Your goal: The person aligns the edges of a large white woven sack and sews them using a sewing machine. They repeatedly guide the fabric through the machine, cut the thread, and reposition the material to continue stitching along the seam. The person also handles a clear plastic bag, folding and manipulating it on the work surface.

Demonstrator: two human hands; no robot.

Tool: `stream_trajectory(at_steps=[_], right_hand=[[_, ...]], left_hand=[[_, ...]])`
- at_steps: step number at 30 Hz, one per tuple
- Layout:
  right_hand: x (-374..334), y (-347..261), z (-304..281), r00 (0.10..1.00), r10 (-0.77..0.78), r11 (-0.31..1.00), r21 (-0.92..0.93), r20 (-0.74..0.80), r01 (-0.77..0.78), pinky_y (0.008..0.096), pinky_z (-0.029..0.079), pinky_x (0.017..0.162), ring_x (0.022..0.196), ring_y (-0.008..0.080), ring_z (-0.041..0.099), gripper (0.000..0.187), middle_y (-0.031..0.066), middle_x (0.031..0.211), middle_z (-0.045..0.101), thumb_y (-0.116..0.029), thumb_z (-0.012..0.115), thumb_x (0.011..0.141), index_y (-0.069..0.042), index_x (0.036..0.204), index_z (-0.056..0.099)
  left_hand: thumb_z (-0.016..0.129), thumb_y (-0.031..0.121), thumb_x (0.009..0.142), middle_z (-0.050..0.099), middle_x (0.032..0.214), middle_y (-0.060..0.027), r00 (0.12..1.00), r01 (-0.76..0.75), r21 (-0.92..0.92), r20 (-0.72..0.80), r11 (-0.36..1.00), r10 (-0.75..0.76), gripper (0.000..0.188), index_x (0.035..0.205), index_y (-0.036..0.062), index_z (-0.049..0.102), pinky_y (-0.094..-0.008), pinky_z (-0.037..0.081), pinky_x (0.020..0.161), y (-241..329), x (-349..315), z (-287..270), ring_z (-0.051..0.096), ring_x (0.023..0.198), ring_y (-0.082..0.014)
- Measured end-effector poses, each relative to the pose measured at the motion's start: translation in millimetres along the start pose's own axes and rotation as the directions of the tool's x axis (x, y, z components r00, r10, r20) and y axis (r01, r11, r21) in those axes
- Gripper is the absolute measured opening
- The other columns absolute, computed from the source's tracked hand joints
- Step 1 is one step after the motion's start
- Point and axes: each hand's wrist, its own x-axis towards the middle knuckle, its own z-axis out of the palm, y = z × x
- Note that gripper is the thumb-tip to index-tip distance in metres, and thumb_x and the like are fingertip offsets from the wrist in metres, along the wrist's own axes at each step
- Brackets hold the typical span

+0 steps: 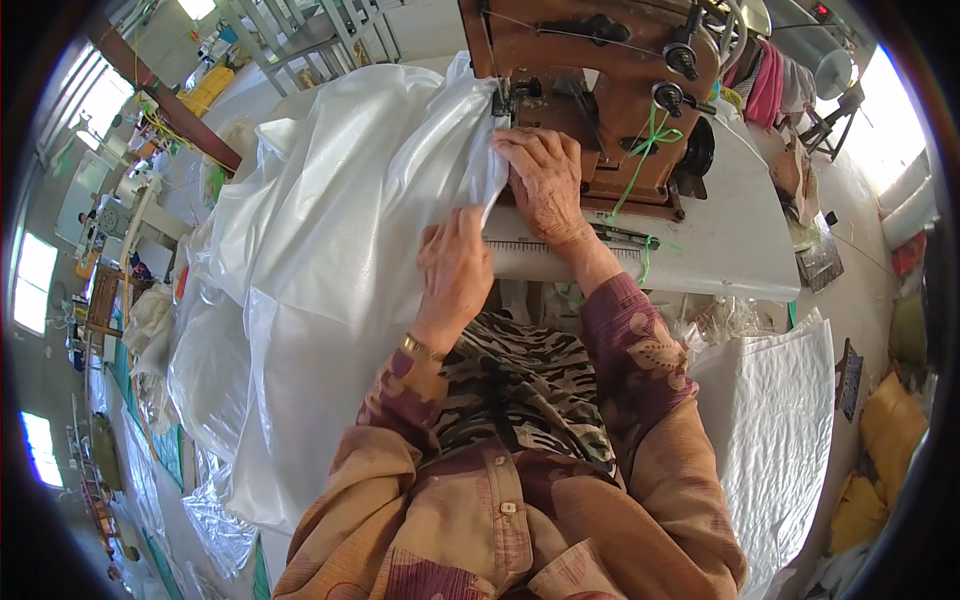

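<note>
A large sheet of white woven plastic fabric [330, 190] spreads over the left of the table and hangs down its front. Its right edge runs up under the needle area of a brown sewing machine [640, 150]. My left hand [457, 268] is closed on that edge, near the table's front, with a gold band at the wrist. Farther up, my right hand [548, 182] presses its curled fingers on the same edge, just below the machine's foot. What lies under the fingertips is hidden.
Beside my right wrist lie a ruler strip [570, 249] and a dark slim tool [625, 236] on the table [740, 250]. Green thread [650, 140] hangs from the machine. White folded sheeting [770, 430] stands at my right. A brown post [185, 115] rises at the far left.
</note>
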Motion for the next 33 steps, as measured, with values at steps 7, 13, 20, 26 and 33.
stream_trajectory(at_steps=[7, 13, 20, 26, 33], right_hand=[[-1, 0, 1, 1.000, 0.006, 1.000, 0.023, -0.025, -0.006, 0.0418, 0.040, 0.098, 0.113, 0.0219, 0.058, 0.029, -0.0005, 0.122, 0.067, -0.009, 0.069, 0.082, -0.011, 0.111, 0.066], [-3, 1, 1, 1.000, 0.010, 1.000, 0.028, -0.022, -0.009, 0.0420, 0.040, 0.098, 0.113, 0.0228, 0.058, 0.028, -0.0002, 0.123, 0.067, -0.012, 0.071, 0.082, -0.012, 0.111, 0.066], [-4, 4, 1, 1.000, 0.001, 1.000, 0.019, -0.019, -0.001, 0.0421, 0.040, 0.099, 0.114, 0.0220, 0.058, 0.030, -0.0004, 0.124, 0.067, -0.010, 0.071, 0.080, -0.011, 0.110, 0.066], [-5, 3, 2, 0.999, -0.021, 1.000, -0.012, -0.026, 0.020, 0.0414, 0.040, 0.100, 0.116, 0.0200, 0.057, 0.030, 0.0005, 0.123, 0.067, -0.011, 0.068, 0.080, -0.010, 0.110, 0.067], [-3, 2, 2, 0.999, -0.053, 0.995, -0.079, 0.003, 0.053, 0.0417, 0.040, 0.100, 0.116, 0.0213, 0.055, 0.036, 0.0020, 0.128, 0.065, -0.012, 0.068, 0.081, -0.008, 0.116, 0.066]], left_hand=[[0.055, -0.001, 0.094, 0.063, 0.104, -0.0192, 0.993, -0.028, -0.295, -0.118, 0.955, -0.007, 0.039, 0.132, 0.0033, 0.056, -0.0438, 0.052, 0.076, -13, 3, -5, 0.064, 0.086, -0.0386], [0.064, 0.008, 0.093, 0.057, 0.090, -0.0114, 0.997, -0.060, 0.018, -0.053, 0.998, 0.060, 0.043, 0.135, 0.0099, 0.058, -0.0390, 0.053, 0.065, -4, 13, -3, 0.064, 0.076, -0.0288], [0.066, 0.006, 0.089, 0.058, 0.084, -0.0093, 0.983, -0.182, 0.109, 0.031, 0.977, 0.179, 0.033, 0.122, 0.0092, 0.064, -0.0391, 0.053, 0.059, -8, 17, -11, 0.064, 0.066, -0.0299], [0.062, 0.004, 0.090, 0.060, 0.085, -0.0110, 0.962, -0.255, 0.019, 0.104, 0.967, 0.252, 0.022, 0.112, 0.0056, 0.062, -0.0401, 0.053, 0.057, -9, 26, -9, 0.065, 0.067, -0.0331], [0.061, 0.002, 0.088, 0.061, 0.086, -0.0111, 0.955, -0.284, 0.023, 0.090, 0.959, 0.281, 0.026, 0.114, 0.0048, 0.060, -0.0415, 0.054, 0.058, -22, 32, -3, 0.066, 0.069, -0.0340]])
